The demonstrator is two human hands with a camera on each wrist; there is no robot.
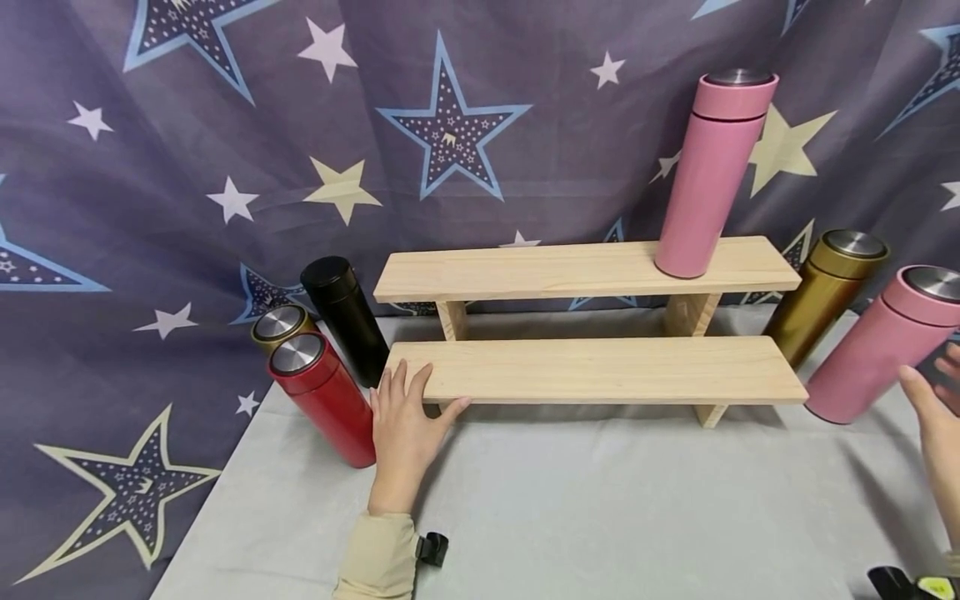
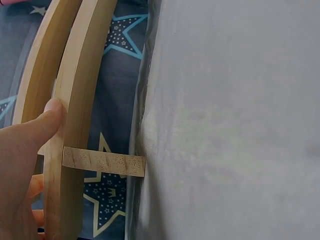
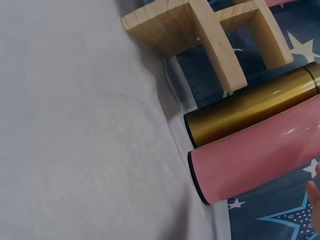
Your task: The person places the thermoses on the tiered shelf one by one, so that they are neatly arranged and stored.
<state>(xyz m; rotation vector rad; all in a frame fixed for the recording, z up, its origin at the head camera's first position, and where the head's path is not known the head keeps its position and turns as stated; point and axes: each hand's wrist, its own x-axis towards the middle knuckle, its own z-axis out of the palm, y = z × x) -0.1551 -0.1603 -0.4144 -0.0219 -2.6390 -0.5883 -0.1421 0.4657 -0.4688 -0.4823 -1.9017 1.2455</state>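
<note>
My left hand (image 1: 407, 437) rests on the left end of the lower shelf (image 1: 600, 371) of a two-tier wooden rack, fingers spread over the top and thumb by the front edge. In the left wrist view the thumb (image 2: 47, 120) lies against the wood. Just left of that hand stand a red thermos bottle (image 1: 326, 400) and a black one (image 1: 347, 321). At the far right my right hand (image 1: 941, 417), partly out of frame, is beside a pink thermos bottle (image 1: 877, 358) with its fingers apart. Fingertips (image 3: 314, 192) show at the right wrist view's edge, apart from that bottle.
On the upper shelf (image 1: 510, 273) another pink thermos bottle (image 1: 716, 175) stands toward the right. A gold bottle (image 1: 817, 300) is right of the rack, and a second gold one (image 1: 277, 322) is behind the red bottle. Behind the light-grey tabletop (image 1: 637, 508) hangs a star-patterned cloth (image 1: 570, 167).
</note>
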